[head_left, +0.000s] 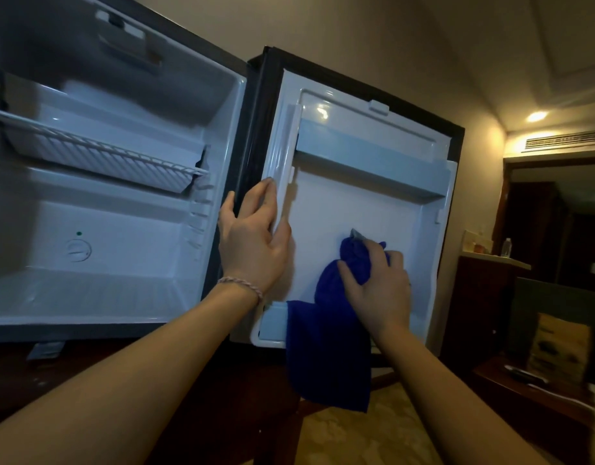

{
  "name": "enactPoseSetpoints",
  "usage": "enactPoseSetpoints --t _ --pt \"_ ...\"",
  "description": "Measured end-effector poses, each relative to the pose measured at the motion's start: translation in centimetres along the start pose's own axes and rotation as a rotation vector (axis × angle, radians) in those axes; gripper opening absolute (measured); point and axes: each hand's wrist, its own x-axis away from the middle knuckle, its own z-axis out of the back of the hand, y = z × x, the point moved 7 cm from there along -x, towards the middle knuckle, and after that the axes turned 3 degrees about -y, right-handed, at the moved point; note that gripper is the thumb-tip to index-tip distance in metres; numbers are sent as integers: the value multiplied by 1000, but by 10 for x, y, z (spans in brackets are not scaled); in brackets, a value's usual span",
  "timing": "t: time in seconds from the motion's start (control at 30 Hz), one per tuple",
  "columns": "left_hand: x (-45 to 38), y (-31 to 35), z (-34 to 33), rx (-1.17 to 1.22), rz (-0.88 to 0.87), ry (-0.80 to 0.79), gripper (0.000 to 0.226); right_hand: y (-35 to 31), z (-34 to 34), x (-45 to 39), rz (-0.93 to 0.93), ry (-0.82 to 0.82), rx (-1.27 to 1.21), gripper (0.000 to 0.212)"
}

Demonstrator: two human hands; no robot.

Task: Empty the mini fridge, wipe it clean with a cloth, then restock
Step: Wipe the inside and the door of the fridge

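1. Head view: the fridge (pixel 115 196) stands open, its smooth white plastic cavity bare apart from a ribbed wire shelf (pixel 98 152) and a round dial (pixel 78 250) low on the back wall.
2. The door (pixel 373 203) swings right, its glossy liner moulded into shallow bins.
3. The left hand (pixel 252 236) grips the door's hinge-side edge, fingers curled round it (a braided bracelet (pixel 242 285) on the wrist).
4. The right hand (pixel 378 283) clutches a soft blue cloth (pixel 326 350) against the liner; the cloth's tail hangs past the door's bottom edge.
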Motion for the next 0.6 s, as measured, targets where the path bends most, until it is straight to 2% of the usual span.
enactPoseSetpoints --t 0.2,0.37,0.6 --pt "1 2 -1 -30 -8 -19 59 -56 -27 6 136 -9 -45 56" --pt "0 0 -1 -55 -10 -50 58 -49 -24 0 125 -31 -183 57" --pt "-3 3 6 -55 -106 -54 53 -45 21 -24 129 47 -189 56"
